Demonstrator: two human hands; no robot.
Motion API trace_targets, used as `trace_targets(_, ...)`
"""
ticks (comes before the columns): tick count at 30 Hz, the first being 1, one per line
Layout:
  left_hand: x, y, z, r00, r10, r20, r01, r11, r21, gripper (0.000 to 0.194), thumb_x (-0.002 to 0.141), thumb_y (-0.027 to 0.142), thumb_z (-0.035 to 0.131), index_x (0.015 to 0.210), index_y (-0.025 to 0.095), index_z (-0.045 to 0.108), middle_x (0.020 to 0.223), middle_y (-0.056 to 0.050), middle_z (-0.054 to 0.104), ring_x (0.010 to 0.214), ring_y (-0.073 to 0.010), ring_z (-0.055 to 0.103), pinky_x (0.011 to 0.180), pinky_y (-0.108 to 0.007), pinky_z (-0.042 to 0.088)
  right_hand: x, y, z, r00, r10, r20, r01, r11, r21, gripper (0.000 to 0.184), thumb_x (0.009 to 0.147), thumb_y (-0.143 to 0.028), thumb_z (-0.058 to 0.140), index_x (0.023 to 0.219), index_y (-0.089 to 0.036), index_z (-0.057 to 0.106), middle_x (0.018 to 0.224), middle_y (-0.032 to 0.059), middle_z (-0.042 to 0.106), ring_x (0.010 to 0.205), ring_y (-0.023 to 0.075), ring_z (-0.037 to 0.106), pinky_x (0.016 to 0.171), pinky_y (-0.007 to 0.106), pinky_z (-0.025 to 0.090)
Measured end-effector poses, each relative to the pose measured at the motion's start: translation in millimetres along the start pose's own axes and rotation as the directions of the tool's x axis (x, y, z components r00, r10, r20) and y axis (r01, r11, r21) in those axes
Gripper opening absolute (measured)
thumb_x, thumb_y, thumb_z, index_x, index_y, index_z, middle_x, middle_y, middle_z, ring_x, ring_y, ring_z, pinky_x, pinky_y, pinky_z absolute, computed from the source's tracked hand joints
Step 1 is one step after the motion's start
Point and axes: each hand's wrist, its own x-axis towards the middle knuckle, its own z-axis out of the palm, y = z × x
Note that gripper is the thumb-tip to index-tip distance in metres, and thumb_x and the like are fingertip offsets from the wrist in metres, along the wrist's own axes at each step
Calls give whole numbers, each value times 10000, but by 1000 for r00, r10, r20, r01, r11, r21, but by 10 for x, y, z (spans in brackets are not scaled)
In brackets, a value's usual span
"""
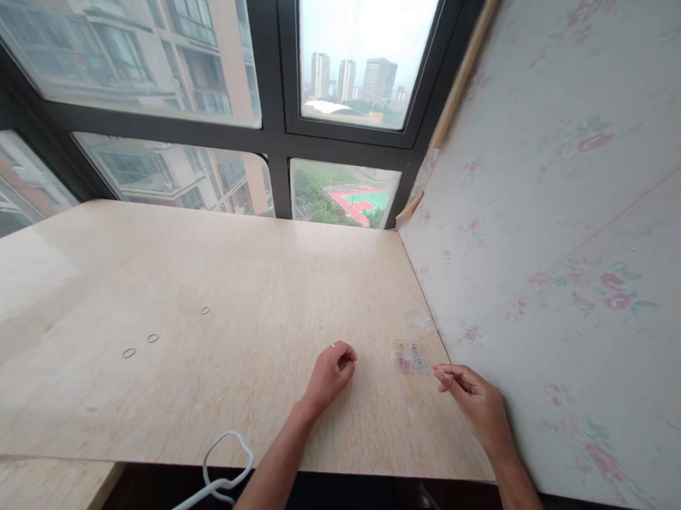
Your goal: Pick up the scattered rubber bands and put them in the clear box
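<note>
A clear compartment box (410,356) of coloured rings (401,347) sits on the worktop (261,283), right of lower centre. Beside it, the right hand (479,400) has thumb and fingertips pressed together, any contents indiscernible. The left hand (328,375), lower centre, curls loosely; its grip I cannot tell. Three thin rings (153,342) lie mid-left.

rings (153,343) lie left of the divided box (410,357) on the tabletop (262,290).

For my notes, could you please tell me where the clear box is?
In the head view, the clear box sits right of centre, between the left hand and the right hand, near the floral wall.
</note>
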Motion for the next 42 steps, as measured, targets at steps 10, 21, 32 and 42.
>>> trace_targets(10, -6, 5, -3, 1000, -6, 1, 6, 1000, 3, 179, 699, 45, 449, 758, 179, 553, 760, -15, 613, 696, -136, 545, 659, -256, 419, -11, 24, 36, 996, -64, -65, 68, 996, 57, 343, 833, -507, 592, 915, -189, 687, 814, 52, 673, 639, 172, 600, 611, 268, 499)
trace_targets(21, -8, -17, 2, 1000, -3, 5, 2, 1000, 13, 169, 704, 58, 451, 761, 180, 554, 764, -16, 612, 700, -140, 543, 667, -258, 413, 1, 69, 77, 994, 70, -82, -59, 991, 123, 412, 793, -511, 620, 1023, -173, 672, 765, 28, 670, 598, 161, 598, 564, 258, 508)
trace_targets(32, -3, 9, -5, 1000, -16, 15, 16, 1000, 12, 178, 701, 46, 448, 759, 179, 552, 763, -16, 613, 699, -137, 542, 664, -259, 416, 49, 171, 91, 990, 120, -72, -105, 978, 181, 500, 769, -524, 661, 1091, -142, 675, 705, 29, 672, 580, 157, 588, 525, 258, 470)
trace_targets(42, -3, 2, -5, 1000, -7, 10, 7, 1000, 27, 177, 703, 46, 447, 758, 180, 550, 762, -11, 611, 702, -135, 543, 667, -258, 418, 37, 81, 87, 985, 123, -122, -90, 966, 243, 503, 763, -484, 684, 1124, -134, 677, 839, 77, 737, 702, 198, 669, 639, 312, 546)
